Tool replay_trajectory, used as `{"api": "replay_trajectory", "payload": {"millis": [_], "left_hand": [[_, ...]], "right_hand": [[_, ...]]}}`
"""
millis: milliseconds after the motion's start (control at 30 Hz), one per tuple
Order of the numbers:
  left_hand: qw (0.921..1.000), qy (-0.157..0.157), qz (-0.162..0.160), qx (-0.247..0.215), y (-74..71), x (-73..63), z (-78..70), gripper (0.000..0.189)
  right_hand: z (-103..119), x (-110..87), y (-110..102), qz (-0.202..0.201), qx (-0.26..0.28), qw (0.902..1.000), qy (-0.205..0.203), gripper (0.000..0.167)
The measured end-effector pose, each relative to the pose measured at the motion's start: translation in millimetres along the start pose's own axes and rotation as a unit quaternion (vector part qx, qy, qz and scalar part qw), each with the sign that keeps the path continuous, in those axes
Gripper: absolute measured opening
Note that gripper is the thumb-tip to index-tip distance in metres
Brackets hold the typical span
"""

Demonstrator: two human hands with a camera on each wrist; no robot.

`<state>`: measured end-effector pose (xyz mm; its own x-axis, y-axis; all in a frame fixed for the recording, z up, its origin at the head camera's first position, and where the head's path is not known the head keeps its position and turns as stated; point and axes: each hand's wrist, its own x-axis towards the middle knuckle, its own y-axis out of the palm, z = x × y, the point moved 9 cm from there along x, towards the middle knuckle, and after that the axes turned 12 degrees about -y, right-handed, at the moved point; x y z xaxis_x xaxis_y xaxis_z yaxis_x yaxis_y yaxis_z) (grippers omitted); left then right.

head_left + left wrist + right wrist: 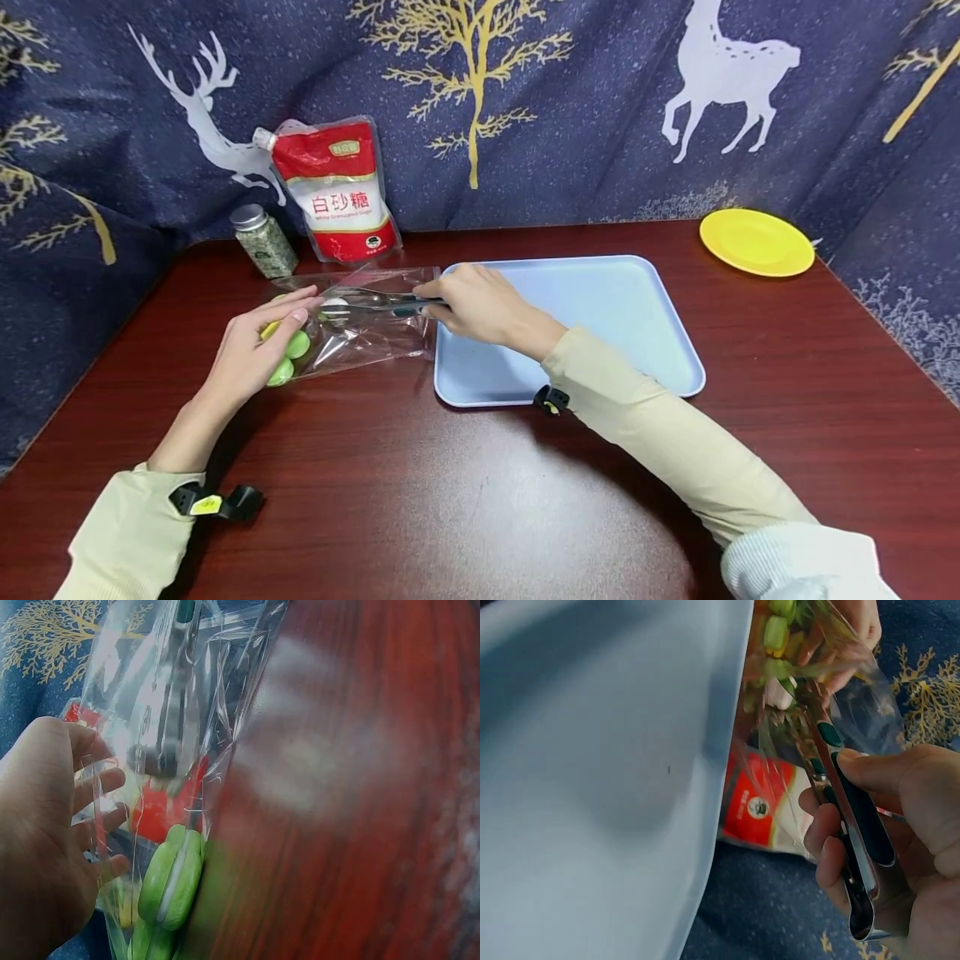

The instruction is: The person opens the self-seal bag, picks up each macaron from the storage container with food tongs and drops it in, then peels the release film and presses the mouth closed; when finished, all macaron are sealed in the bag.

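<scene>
My left hand (251, 342) holds the near left part of a clear plastic bag (367, 350), its thumb and fingers either side of the film. Several green macarons (171, 877) with pale filling lie in the bag, and a bit of yellow shows beneath the hand. In my right hand (487, 308) I grip metal tongs (864, 817) with dark green handle pads. They reach through the bag's right end. Their tips are at a pale-and-green macaron (335, 312); film glare hides how firmly they clasp it.
A light blue tray (585, 292) lies right of the bag, under my right forearm. Behind the bag stand a red-and-white sugar pouch (341, 192) and a glass spice jar (264, 242). A yellow plate (757, 242) sits at the back right. Patterned dark cloth hangs behind the table.
</scene>
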<state>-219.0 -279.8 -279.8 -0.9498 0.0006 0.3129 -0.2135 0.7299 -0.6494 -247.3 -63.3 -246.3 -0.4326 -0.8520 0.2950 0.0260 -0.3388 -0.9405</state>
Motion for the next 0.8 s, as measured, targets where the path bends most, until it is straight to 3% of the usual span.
{"api": "replay_trajectory", "payload": {"millis": [233,567,800], "left_hand": [[1.0000,-0.003,-0.001,0.002,-0.9,0.0,-0.8,0.025],[1.0000,0.003,-0.006,0.002,-0.6,1.0,-2.9,0.024],[1.0000,0.003,-0.006,0.004,-1.1,-0.3,-2.9,0.025]], "right_hand": [[1.7,18.0,14.9,0.026,-0.009,0.9987,0.042,0.031],[4.8,31.2,26.8,0.030,0.007,0.9978,0.059,0.026],[7.0,33.8,32.5,0.048,-0.013,0.9969,0.061,0.027]]}}
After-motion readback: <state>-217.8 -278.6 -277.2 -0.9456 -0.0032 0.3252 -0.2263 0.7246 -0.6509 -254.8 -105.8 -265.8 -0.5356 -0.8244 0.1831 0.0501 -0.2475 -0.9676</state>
